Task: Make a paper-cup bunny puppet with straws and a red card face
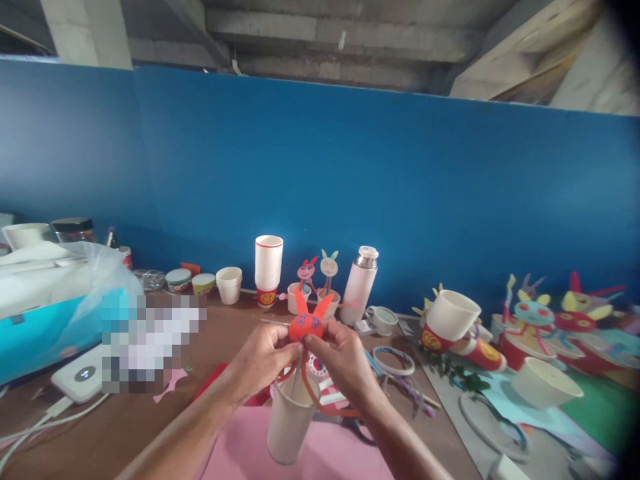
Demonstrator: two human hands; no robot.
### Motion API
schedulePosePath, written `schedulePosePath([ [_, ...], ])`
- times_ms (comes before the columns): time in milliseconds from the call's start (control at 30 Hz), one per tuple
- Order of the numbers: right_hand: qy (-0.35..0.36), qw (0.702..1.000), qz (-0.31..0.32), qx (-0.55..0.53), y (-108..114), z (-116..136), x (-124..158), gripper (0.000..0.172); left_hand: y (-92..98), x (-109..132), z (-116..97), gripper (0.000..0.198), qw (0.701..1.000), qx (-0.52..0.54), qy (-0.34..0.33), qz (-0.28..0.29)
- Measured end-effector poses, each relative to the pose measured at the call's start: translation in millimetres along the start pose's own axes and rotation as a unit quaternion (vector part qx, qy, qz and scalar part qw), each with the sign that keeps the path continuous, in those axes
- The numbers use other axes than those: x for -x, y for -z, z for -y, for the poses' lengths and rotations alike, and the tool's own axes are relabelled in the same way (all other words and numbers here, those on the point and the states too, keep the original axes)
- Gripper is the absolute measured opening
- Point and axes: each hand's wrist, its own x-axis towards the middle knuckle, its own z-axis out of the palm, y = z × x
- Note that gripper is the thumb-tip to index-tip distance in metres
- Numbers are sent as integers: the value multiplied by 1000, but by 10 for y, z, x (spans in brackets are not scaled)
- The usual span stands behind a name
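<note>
A red paper rabbit head (306, 327) with two upright ears and a drawn face is held between my two hands. My left hand (263, 357) pinches its left lower edge, while my right hand (345, 353) grips the right lower edge with thumb and fingers. Below it, a thin stick and orange paper strips (311, 387) run down toward a white paper cup (290, 427). The cup stands upright on a pink paper sheet (240, 443). Dark loops like scissor handles (367, 435) lie partly hidden by my right forearm.
Behind stand stacked paper cups (269, 263), two paper rabbit figures (329, 268) and a pink thermos (360, 287). At right are a tape roll (394, 361), a tilted cup (453, 313) and several paper figures (535, 313). A white power bank (80, 377) with cables lies left.
</note>
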Motion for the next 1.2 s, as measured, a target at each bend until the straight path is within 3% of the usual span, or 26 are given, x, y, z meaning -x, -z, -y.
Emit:
schedulePosePath([
  [333, 3, 1000, -8, 20, 6, -24, -4, 14, 51, -14, -37, 28, 997, 47, 21, 64],
  [533, -2, 999, 8, -39, 8, -42, -17, 15, 15, -11, -31, 28, 999, 39, 3, 34],
  [700, -13, 991, 63, -121, 45, -25, -24, 23, -6, 9, -31, 31, 999, 44, -10, 19],
  [800, -8, 990, 85, -114, 62, -11, -28, 26, -1, 10, -19, 34, 999, 33, -2, 20],
  [967, -3, 999, 43, -33, 47, -2, -24, 18, -4, -3, 27, 30, 1000, -21, -12, -9],
  [1200, 12, 1000, 13, -7, 28, 23, -22, 17, -3, -18, 28, 23, 999, 14, -10, 34],
])
